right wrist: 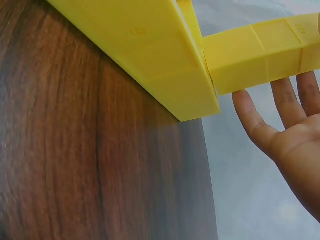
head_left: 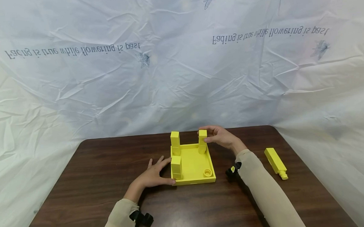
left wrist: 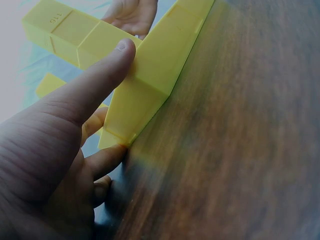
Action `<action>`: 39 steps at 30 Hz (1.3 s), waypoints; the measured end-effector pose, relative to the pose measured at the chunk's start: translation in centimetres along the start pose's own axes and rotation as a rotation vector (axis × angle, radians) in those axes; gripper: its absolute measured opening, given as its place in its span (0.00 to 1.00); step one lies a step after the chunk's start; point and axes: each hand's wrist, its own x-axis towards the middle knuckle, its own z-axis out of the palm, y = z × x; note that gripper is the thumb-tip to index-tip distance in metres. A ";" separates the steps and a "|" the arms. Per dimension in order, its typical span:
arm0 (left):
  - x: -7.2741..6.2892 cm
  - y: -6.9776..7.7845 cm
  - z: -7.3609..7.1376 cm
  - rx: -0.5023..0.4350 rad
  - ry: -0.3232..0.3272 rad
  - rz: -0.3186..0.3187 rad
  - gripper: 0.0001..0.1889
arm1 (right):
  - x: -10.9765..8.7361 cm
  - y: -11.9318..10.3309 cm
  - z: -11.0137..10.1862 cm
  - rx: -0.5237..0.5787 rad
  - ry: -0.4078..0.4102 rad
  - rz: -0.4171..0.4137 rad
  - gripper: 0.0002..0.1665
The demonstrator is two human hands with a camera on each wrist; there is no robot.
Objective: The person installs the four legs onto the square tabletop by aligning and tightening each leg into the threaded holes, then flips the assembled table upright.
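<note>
A shallow yellow square tray (head_left: 194, 161) sits on the table with square yellow posts upright at three corners. My left hand (head_left: 152, 175) grips its near left corner, thumb against the front wall and fingers along the left side, beside the near left post (head_left: 176, 166). At the far right corner, my right hand (head_left: 223, 137) holds another post (head_left: 202, 141) between thumb and fingers; the right wrist view shows its fingers (right wrist: 287, 102) along the post. The far left post (head_left: 175, 142) stands untouched. A round threaded socket (head_left: 207, 173) shows at the near right corner.
A loose yellow post (head_left: 275, 162) with a threaded end lies to the right on the dark wooden table (head_left: 111, 169). Behind the table hangs a pale printed cloth (head_left: 180, 76), and it continues along both sides.
</note>
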 end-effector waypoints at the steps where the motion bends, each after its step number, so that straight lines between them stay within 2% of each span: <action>1: 0.0 0.0 0.0 0.002 -0.002 -0.002 0.56 | 0.0 0.0 0.0 -0.002 0.004 -0.004 0.38; 7: 0.1 0.2 -0.1 0.001 0.004 -0.003 0.56 | -0.2 0.3 0.4 -0.015 0.056 -0.025 0.36; 17: 0.1 0.0 -0.1 -0.001 0.007 -0.001 0.57 | -0.9 0.6 2.3 -0.076 0.277 -0.027 0.39; 22: 0.1 0.1 -0.2 -0.003 -0.004 -0.009 0.56 | -1.2 0.7 2.9 -0.076 0.310 -0.037 0.40; 26: 0.1 0.1 -0.2 -0.004 -0.006 -0.004 0.56 | -1.3 0.7 2.7 -0.045 0.285 -0.028 0.42; 32: 0.1 0.1 -0.2 -0.005 -0.004 -0.008 0.56 | -1.4 0.3 1.6 -0.016 0.178 -0.024 0.46; 39: 0.1 -0.1 0.0 0.002 -0.001 -0.002 0.56 | -0.8 0.3 0.4 -0.028 0.093 -0.019 0.43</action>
